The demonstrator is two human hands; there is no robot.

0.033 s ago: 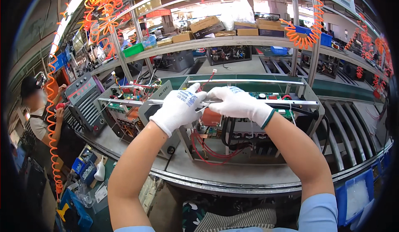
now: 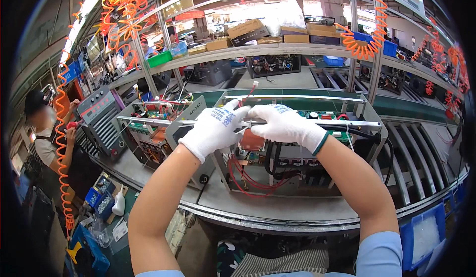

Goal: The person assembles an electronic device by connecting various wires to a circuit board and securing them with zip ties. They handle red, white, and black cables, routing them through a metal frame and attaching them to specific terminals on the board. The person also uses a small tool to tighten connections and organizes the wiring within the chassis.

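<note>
My left hand (image 2: 214,130) and my right hand (image 2: 287,124) both wear white knitted gloves. They meet over the front rail (image 2: 354,123) of an open metal chassis, fingertips pinched close together. Something thin and pale shows between them, too small and covered to name. Just below the fingers sits a copper-coloured block (image 2: 253,141). Loose red wires (image 2: 246,177) loop down inside the chassis, and thick black cables (image 2: 269,162) run beside them. A green circuit board (image 2: 340,135) lies to the right of my right hand. A thin red wire with a white connector (image 2: 255,84) sticks up behind the fingers.
A second open chassis (image 2: 144,125) stands at left, close to a grey finished-looking machine (image 2: 101,121) where another person (image 2: 45,133) works. Rollers (image 2: 414,158) lie at right. Orange coiled hoses (image 2: 62,148) hang about. Boxes (image 2: 248,30) fill the shelf; blue bins (image 2: 427,232) sit low.
</note>
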